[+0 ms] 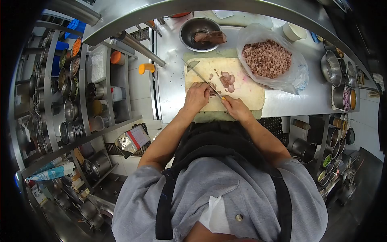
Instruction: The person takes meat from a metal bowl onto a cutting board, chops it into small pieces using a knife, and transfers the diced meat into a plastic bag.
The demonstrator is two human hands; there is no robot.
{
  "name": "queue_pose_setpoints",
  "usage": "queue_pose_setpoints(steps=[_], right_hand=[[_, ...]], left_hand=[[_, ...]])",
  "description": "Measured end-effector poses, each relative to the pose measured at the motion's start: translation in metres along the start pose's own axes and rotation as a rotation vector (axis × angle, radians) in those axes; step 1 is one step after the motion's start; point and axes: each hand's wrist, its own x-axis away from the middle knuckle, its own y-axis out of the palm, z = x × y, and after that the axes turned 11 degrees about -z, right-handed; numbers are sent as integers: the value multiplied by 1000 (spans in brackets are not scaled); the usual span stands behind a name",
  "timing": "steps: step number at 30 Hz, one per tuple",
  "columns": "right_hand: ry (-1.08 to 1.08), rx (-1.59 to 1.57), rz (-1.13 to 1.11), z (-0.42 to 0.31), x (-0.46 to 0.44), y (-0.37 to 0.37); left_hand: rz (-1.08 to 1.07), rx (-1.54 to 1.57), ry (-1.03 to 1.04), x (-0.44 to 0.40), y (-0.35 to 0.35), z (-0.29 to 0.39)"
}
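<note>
My right hand (237,108) is closed round the handle of a knife (198,74), whose long blade slants away to the upper left across the cutting board (250,94). Curled fingers of my left hand (196,97) press on a small piece of meat (212,89) right beside the blade; the fingers partly hide it. Farther up the board lie several cut meat chunks (227,81) and small scraps. Behind the board, a metal bowl (186,37) holds a larger dark piece of meat (210,37). To the right, an open plastic bag (300,74) is full of diced meat (267,58).
The steel table (171,97) carries a white container (294,31) at the back right and stacked metal bowls (331,68) at its right end. A metal rail (225,6) spans above. Shelves with pots (72,111) stand at left; a yellow-capped container (146,68) is near the table's left edge.
</note>
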Motion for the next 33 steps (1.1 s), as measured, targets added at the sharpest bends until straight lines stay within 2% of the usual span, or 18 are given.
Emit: queue_pose_setpoints(steps=[5,7,13,15,19,21,24,28,31,33], right_hand=[[5,-38,-1,-5,3,-6],[3,-37,-22,-10,15,-10],[118,-89,-98,-24,44,-30],[216,-157,-207,-29,38,-35],[202,-145,-209,-26,27,-31],[45,-69,-112,-15,10,-17],[-29,-76,-39,-10,-12,-2],[-10,-92,-10,-8,-8,-1],[-15,-126,-3,-6,3,-2],[0,-114,42,-9,15,-11]], left_hand=[[27,11,30,-1,0,-1],[38,9,-31,2,-1,2],[31,-19,18,0,-3,2],[29,-18,16,-1,-3,1],[15,-31,13,-1,-2,-4],[29,-21,0,-3,-1,-5],[18,-9,3,-2,-2,-6],[-68,-25,-14,-3,-6,-9],[-13,31,39,0,-20,-7],[-45,18,-38,8,-32,-10]])
